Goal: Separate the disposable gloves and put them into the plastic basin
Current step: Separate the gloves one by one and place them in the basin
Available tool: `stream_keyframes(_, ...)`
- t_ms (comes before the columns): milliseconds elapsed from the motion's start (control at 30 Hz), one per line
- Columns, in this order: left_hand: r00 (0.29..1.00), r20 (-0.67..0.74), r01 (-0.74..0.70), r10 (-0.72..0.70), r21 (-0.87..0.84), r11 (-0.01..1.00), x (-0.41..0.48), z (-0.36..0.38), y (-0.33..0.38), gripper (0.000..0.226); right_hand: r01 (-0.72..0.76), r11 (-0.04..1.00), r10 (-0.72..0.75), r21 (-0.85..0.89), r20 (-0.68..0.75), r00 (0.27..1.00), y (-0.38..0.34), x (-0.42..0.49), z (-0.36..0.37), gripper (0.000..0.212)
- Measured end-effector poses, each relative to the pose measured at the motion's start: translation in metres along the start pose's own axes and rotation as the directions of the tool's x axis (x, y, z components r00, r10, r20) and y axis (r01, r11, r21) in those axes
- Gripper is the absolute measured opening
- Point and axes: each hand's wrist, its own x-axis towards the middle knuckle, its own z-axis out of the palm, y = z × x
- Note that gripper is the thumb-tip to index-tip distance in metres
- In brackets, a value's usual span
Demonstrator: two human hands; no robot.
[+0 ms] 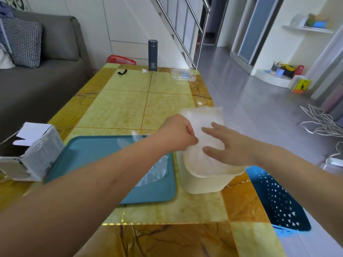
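The person is standing at the near end of a yellow tiled desk [126, 108] and is reaching both arms forward over it. The left hand [178, 132] is holding its grip pressed together, with the fingers curled, and it is pinching the edge of a thin, half-clear disposable glove [204, 117]. The right hand [228, 145] is keeping its grip spread, with straight fingers lying flat on the same glove and the thumb a little lower. The glove is hanging between the two hands, directly above the pale plastic basin [202, 184]; its lower part is reaching the basin's opening, but I cannot tell if it is touching the inside. The basin is standing near the right edge of the desk, just beside a teal tray [89, 151]. More clear gloves [156, 171] are lying in a loose heap on the right part of the tray, partly hidden under the left forearm. An opened cardboard box [39, 151] is lying on its side at the left of the tray. At the far end of the desk a dark bottle [153, 55] is standing upright, near a clear plastic container [182, 74]. A blue perforated basket [274, 199] is sitting on the floor to the right of the desk.
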Motion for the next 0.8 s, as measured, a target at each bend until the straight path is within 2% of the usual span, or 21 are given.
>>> stream_keyframes(67,1.000,0.015,0.005,-0.005,0.025,1.000,0.000,0.009,0.003,0.010,0.041,0.998,-0.038,-0.046,0.069,0.997,-0.006,-0.005,0.013,0.076)
stream_keyframes(233,1.000,-0.015,-0.022,0.023,0.050,0.998,-0.002,0.006,0.001,0.012,-0.050,0.999,0.052,-0.017,0.180,0.982,-0.026,0.026,0.025,0.080)
stream_keyframes(300,0.992,-0.100,-0.067,0.074,0.071,0.995,-0.007,-0.001,-0.005,0.011,-0.056,0.998,0.062,-0.034,0.244,0.968,-0.033,0.039,0.034,0.062)
stream_keyframes(400,0.971,-0.226,-0.073,0.077,0.026,0.997,-0.017,-0.013,-0.025,0.009,-0.122,0.992,0.129,-0.043,0.288,0.949,-0.037,0.057,0.047,0.080)
stream_keyframes(467,0.980,-0.193,-0.026,0.041,0.081,0.996,-0.028,-0.017,-0.046,0.008,-0.154,0.987,0.160,-0.043,0.291,0.943,-0.039,0.062,0.048,0.081)
stream_keyframes(500,0.993,-0.117,0.008,0.015,0.198,0.980,-0.035,-0.019,-0.059,0.014,-0.162,0.986,0.163,-0.025,0.284,0.945,-0.041,0.062,0.045,0.079)
stream_keyframes(567,0.993,0.083,0.039,-0.088,0.473,0.880,-0.049,-0.015,-0.087,0.034,-0.170,0.985,0.170,-0.023,0.233,0.958,-0.047,0.051,0.036,0.072)
stream_keyframes(600,0.978,0.145,0.044,-0.148,0.554,0.831,-0.055,-0.012,-0.099,0.038,-0.170,0.985,0.169,-0.011,0.181,0.969,-0.050,0.043,0.029,0.070)
stream_keyframes(667,0.969,0.165,0.057,-0.182,0.571,0.819,-0.064,-0.004,-0.120,0.031,-0.164,0.985,0.161,0.054,0.062,0.985,-0.052,0.026,0.016,0.069)
stream_keyframes(733,0.985,0.104,0.066,-0.139,0.514,0.855,-0.071,0.001,-0.133,0.020,-0.142,0.988,0.147,0.060,-0.093,0.985,-0.059,0.006,0.008,0.065)
stream_keyframes(800,0.988,0.081,0.077,-0.133,0.486,0.870,-0.075,0.003,-0.140,0.016,-0.048,0.997,0.065,0.065,-0.289,0.955,-0.069,-0.009,0.008,0.056)
